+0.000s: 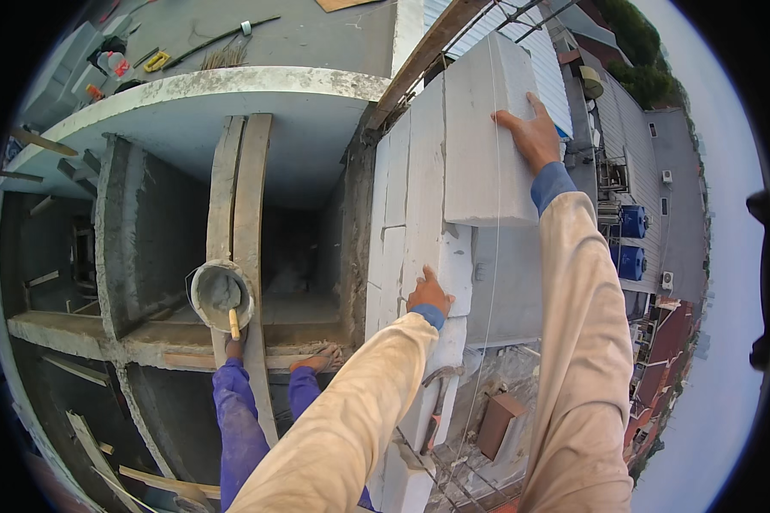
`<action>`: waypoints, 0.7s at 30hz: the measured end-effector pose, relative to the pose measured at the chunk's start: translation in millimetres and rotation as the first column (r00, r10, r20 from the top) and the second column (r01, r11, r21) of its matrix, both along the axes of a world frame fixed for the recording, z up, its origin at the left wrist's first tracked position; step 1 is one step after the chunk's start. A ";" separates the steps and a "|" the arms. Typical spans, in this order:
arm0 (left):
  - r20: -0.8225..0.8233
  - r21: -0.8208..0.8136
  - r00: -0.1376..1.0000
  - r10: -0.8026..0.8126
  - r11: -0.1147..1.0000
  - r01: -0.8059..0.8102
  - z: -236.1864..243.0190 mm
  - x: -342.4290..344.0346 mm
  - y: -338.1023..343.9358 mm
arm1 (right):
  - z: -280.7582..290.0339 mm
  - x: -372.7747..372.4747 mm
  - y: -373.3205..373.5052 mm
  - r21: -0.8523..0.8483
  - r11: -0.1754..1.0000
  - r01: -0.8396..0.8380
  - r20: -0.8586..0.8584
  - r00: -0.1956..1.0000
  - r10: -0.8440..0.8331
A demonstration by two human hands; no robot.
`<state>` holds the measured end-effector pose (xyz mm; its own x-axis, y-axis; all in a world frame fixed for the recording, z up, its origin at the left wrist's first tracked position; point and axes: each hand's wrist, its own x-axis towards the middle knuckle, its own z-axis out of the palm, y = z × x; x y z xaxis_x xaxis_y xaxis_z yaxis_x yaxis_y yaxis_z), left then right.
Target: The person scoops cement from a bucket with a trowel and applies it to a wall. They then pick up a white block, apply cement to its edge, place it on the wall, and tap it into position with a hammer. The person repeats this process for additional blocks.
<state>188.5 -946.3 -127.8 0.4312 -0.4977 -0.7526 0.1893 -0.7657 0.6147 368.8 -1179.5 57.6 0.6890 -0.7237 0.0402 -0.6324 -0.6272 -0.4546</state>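
Hands on pale blocks, bucket on planks

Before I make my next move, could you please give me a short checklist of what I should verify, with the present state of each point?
1. Right hand on the upper block: ok, it touches the block.
2. Left hand on the wall: ok, it rests on the lower blocks.
3. Upper block firmly seated: cannot tell, the surface under it is mostly hidden.
4. String free of the block: cannot tell, it crosses in front of the block in this view.
5. Safe footing: not ok, your feet are beside an open gap.
6. Bucket on the planks: ok, it stands upright.
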 end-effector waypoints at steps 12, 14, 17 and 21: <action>0.024 0.001 1.000 -0.018 1.000 0.018 1.9 0.9 2.4 | 1.7 -17.7 -9.7 0.119 0.988 -0.094 0.022 0.995 0.092; 0.021 0.031 0.999 -0.025 0.999 0.024 1.1 1.1 1.9 | 5.3 -40.4 -1.2 0.111 0.986 -0.127 0.073 0.990 0.119; 0.039 0.029 0.998 -0.049 0.998 0.048 -1.3 1.1 0.5 | 3.6 -91.2 15.8 -0.050 0.992 -0.119 -0.018 0.993 0.118; 0.064 0.037 0.996 -0.069 0.997 0.067 -6.6 -1.6 1.1 | -18.0 -118.7 29.0 0.073 0.993 -0.092 0.152 0.985 0.080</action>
<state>186.9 -945.3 -134.4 0.4456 -0.5014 -0.7416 0.0968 -0.7966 0.5968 250.1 -1150.5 39.7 0.7394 -0.6671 0.0908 -0.4996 -0.6342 -0.5900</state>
